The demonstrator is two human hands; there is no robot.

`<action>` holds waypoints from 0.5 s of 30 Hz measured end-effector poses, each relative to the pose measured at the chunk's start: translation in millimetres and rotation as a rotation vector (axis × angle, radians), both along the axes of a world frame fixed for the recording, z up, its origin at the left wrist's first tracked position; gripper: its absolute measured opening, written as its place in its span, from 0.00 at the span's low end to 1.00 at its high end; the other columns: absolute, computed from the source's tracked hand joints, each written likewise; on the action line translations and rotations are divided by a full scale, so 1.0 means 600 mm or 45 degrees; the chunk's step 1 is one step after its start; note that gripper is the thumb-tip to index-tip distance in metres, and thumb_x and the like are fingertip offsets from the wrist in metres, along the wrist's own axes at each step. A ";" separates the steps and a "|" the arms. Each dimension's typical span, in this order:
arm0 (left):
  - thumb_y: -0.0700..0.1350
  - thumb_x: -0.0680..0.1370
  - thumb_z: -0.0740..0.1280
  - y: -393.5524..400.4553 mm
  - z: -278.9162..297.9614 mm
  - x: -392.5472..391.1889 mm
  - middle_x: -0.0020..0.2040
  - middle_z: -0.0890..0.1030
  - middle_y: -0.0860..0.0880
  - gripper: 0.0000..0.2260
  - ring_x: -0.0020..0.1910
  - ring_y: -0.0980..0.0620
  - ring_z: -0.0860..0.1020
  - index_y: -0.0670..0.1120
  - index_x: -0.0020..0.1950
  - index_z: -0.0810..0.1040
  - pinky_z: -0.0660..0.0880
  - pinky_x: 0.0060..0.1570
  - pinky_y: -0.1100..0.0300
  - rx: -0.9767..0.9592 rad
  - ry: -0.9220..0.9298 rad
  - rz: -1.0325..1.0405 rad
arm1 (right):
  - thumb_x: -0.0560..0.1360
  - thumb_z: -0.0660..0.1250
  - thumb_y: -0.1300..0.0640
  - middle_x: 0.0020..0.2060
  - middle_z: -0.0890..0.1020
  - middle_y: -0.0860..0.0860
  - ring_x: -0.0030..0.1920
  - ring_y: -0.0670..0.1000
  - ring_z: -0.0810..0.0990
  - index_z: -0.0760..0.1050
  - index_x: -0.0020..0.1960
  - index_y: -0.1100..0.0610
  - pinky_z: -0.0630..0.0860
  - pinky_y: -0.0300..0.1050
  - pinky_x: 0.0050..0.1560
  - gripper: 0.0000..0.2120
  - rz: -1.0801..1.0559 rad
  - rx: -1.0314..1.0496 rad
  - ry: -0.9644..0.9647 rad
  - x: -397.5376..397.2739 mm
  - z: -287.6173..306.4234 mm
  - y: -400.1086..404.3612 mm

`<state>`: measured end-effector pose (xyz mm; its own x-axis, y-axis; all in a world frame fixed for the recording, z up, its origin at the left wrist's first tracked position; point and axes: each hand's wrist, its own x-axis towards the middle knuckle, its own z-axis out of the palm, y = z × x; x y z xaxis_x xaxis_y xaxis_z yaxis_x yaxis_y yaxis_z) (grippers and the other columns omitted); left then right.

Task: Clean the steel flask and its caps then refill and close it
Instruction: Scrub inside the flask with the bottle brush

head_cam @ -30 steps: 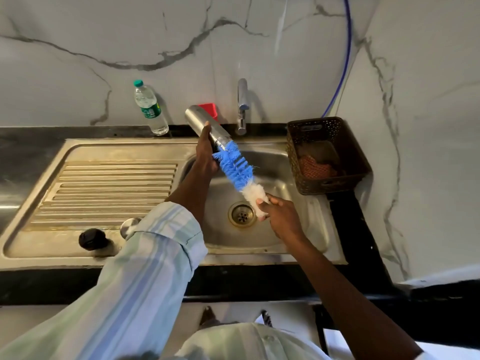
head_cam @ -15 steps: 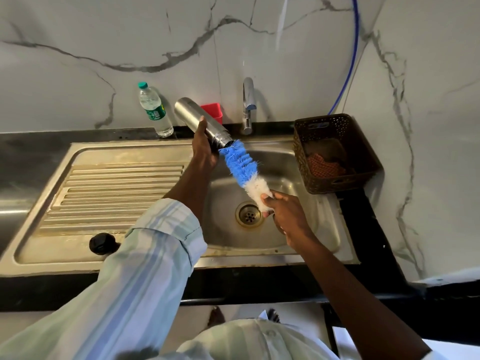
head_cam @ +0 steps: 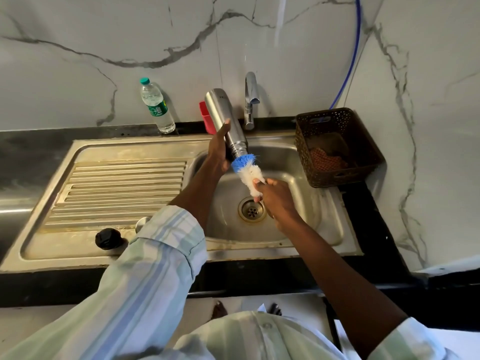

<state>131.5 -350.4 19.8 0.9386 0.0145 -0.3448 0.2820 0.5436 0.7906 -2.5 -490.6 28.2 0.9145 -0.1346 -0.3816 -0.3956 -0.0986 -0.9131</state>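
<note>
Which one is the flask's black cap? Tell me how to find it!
Start at the steel sink and look left to its ridged draining board. Near the board's front edge, just left of the striped sleeve, sits the black cap. It is small, round and dark, the only black thing on the shiny metal.

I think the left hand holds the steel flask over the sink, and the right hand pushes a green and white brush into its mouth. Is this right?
Not quite: the brush is blue and white, not green, as the head view shows. The rest holds: the left hand grips the steel flask over the sink, and the right hand works the brush into its mouth.
</note>
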 end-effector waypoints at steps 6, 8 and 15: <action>0.54 0.74 0.74 -0.003 -0.040 -0.014 0.53 0.79 0.39 0.33 0.46 0.42 0.82 0.39 0.71 0.67 0.81 0.48 0.48 -0.094 0.132 0.026 | 0.78 0.67 0.52 0.35 0.79 0.58 0.14 0.41 0.64 0.73 0.51 0.64 0.58 0.33 0.15 0.14 -0.031 0.068 0.069 0.016 -0.013 0.008; 0.53 0.73 0.75 -0.007 -0.056 -0.024 0.57 0.79 0.37 0.34 0.52 0.40 0.82 0.39 0.71 0.67 0.80 0.55 0.44 -0.134 0.145 0.028 | 0.78 0.67 0.51 0.33 0.78 0.58 0.15 0.41 0.61 0.75 0.49 0.65 0.55 0.34 0.16 0.15 -0.024 0.127 0.065 0.024 -0.017 0.013; 0.53 0.71 0.77 0.008 -0.075 -0.033 0.59 0.80 0.36 0.34 0.52 0.39 0.82 0.39 0.70 0.69 0.81 0.53 0.43 -0.144 0.195 0.143 | 0.77 0.64 0.39 0.40 0.80 0.55 0.24 0.48 0.73 0.70 0.58 0.62 0.66 0.39 0.24 0.26 0.121 -0.136 0.132 0.019 -0.038 0.032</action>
